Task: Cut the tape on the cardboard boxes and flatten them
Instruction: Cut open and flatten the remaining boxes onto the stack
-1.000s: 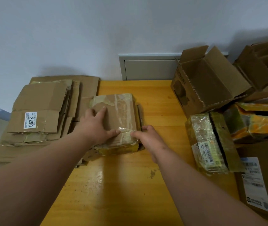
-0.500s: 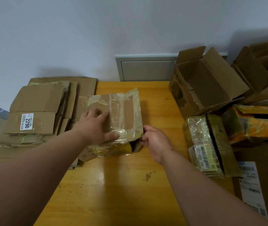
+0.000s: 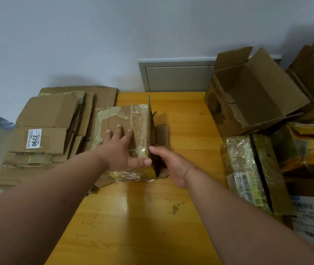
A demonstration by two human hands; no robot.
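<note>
Taped cardboard box (image 3: 125,131) mid-counter, its right flap stood on edge. Left hand (image 3: 120,150) pressed flat on top, fingers straight and spread. Right hand (image 3: 171,165) against the raised flap's near edge, fingers apparently curled behind it, though partly hidden. Stack of flattened cardboard (image 3: 45,134) touching on the left, overhanging the counter (image 3: 133,217) edge. Open box (image 3: 251,96) and wrapped parcel (image 3: 248,173) well apart on the right. Bare yellow wood in front; pale wall (image 3: 114,35) behind.
</note>
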